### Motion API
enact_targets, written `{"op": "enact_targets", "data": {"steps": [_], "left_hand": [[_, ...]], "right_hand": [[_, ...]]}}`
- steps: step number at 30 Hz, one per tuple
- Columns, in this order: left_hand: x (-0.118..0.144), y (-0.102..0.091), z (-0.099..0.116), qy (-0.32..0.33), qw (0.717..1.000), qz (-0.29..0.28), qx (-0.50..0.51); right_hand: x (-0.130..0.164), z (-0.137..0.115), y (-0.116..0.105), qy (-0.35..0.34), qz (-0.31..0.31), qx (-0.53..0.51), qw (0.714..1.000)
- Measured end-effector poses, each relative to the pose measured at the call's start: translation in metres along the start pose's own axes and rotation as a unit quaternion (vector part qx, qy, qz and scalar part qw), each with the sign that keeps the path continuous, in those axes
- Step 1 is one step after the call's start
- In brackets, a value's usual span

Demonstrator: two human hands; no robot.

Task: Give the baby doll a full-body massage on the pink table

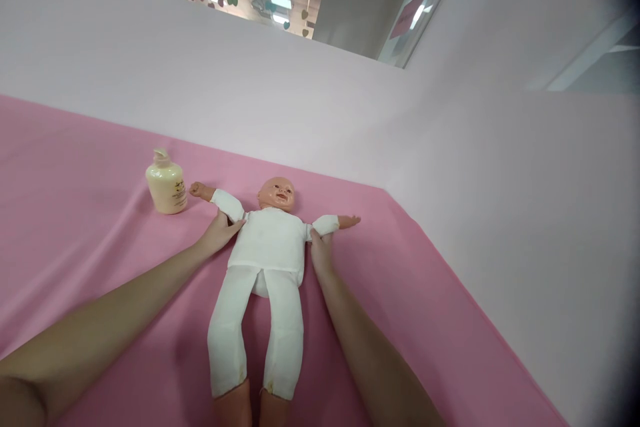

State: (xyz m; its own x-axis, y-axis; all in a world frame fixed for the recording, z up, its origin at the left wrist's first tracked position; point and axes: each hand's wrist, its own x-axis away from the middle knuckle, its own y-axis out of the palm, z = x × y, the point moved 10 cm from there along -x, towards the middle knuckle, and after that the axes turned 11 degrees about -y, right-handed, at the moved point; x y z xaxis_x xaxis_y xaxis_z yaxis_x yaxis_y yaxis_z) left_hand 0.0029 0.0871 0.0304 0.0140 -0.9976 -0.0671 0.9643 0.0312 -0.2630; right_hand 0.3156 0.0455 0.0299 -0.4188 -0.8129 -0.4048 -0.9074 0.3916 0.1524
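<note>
A baby doll [270, 247] in a white top and white trousers lies on its back on a pink sheet [90, 227], arms spread, head toward the wall. My left hand [219, 233] rests against the doll's side under its arm, by the armpit. My right hand [320, 250] touches the other side of the torso, just below the other sleeve. Both hands lie flat against the doll's top; whether the fingers pinch the cloth is hard to tell.
A cream-coloured pump bottle [166, 183] stands upright on the sheet, just left of the doll's hand. A pale wall [500, 200] borders the sheet at the back and on the right. A glass partition with paper hearts shows above the wall.
</note>
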Motion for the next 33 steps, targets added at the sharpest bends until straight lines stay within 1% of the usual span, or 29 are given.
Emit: {"op": "enact_targets", "data": {"steps": [2, 5, 7, 9, 14, 21, 27, 30, 33], "left_hand": [[0.004, 0.005, 0.009, 0.037, 0.998, -0.006, -0.055], [0.013, 0.019, 0.026, 0.133, 0.984, -0.051, -0.107], [0.018, 0.025, 0.032, 0.181, 0.973, -0.071, -0.125], [0.019, 0.027, 0.033, 0.197, 0.968, -0.075, -0.132], [0.017, 0.027, 0.029, 0.188, 0.969, -0.078, -0.137], [0.017, 0.027, 0.027, 0.169, 0.972, -0.085, -0.142], [0.014, 0.027, 0.021, 0.151, 0.972, -0.089, -0.159], [0.013, 0.027, 0.02, 0.145, 0.973, -0.088, -0.154], [0.013, 0.023, 0.021, 0.136, 0.979, -0.074, -0.132]], "right_hand": [[0.002, -0.014, 0.009, -0.055, -0.045, 0.042, 0.997], [0.008, -0.029, 0.032, -0.117, -0.149, 0.064, 0.98], [0.01, -0.034, 0.038, -0.138, -0.177, 0.074, 0.972], [0.01, -0.036, 0.039, -0.141, -0.181, 0.083, 0.97], [0.009, -0.036, 0.039, -0.146, -0.187, 0.092, 0.967], [0.008, -0.033, 0.039, -0.123, -0.18, 0.074, 0.973], [0.007, -0.034, 0.038, -0.122, -0.174, 0.068, 0.975], [0.007, -0.033, 0.038, -0.121, -0.173, 0.066, 0.975], [0.007, -0.03, 0.037, -0.106, -0.166, 0.066, 0.978]]}}
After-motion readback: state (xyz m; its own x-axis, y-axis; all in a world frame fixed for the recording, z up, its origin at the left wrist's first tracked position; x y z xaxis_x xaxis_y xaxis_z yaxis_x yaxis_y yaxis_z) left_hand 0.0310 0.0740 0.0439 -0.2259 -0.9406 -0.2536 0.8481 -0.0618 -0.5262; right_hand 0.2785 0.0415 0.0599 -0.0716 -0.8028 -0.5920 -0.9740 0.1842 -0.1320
